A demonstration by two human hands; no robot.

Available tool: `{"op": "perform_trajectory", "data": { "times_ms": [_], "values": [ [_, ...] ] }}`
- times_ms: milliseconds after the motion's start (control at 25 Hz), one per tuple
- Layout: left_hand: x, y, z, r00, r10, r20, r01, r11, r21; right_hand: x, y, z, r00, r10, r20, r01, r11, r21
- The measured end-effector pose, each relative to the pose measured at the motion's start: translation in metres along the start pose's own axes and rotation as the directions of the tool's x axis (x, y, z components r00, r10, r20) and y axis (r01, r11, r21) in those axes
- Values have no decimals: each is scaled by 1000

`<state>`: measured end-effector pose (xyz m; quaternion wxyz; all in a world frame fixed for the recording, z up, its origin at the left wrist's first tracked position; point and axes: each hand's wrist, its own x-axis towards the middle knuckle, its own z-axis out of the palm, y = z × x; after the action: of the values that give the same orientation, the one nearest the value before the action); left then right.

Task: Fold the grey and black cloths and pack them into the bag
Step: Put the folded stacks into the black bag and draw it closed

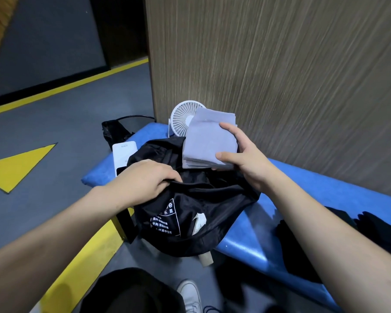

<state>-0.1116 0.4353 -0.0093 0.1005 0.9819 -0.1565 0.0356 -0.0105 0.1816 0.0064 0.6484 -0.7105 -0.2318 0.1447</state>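
A black bag (196, 213) with white printed text lies on the blue bench (246, 236), its mouth facing away from me. My left hand (145, 179) grips the near edge of the bag's opening. My right hand (242, 152) holds a folded grey cloth (208, 141) just above the far side of the opening, thumb on top and fingers underneath. A black cloth (375, 236) lies on the bench at the right, partly hidden behind my right forearm.
A small white fan (182, 115) stands behind the bag against a wooden panel (280, 64). A white flat device (123, 154) lies at the bench's left end. A dark bag (114, 132) sits on the grey floor. My shoe (191, 294) is below.
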Motion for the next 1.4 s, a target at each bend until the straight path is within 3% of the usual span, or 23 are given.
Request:
{"op": "perform_trajectory", "data": {
  "times_ms": [160, 360, 640, 840, 1000, 1200, 1400],
  "values": [
    [-3, -6, 5, 988, 108, 107, -86, 978, -191, 4, 7, 11, 993, 23, 118, -27, 999, 35],
    [-11, -5, 4, 970, 211, 119, -177, 953, -245, 13, 23, 25, 987, 62, 150, -32, 980, -196],
    [-22, -12, 10, 970, 206, 130, -165, 948, -272, 10, 32, 18, 992, 97, 78, -63, 933, -355],
    [-25, -16, 25, 990, 130, 62, -109, 958, -264, 6, 29, 5, 925, 264, 272, -155, 919, -364],
    [-29, -16, 27, 993, 101, 62, -79, 954, -288, 6, 25, 5, 912, 340, 229, -210, 867, -452],
    [-30, -14, 24, 983, 152, 108, -119, 957, -265, 12, 24, 10, 922, 359, 144, -113, 605, -788],
    [-28, -14, 26, 986, 152, 63, -134, 963, -236, 12, 25, 11, 950, 304, 66, -138, 602, -787]
  ]
}}
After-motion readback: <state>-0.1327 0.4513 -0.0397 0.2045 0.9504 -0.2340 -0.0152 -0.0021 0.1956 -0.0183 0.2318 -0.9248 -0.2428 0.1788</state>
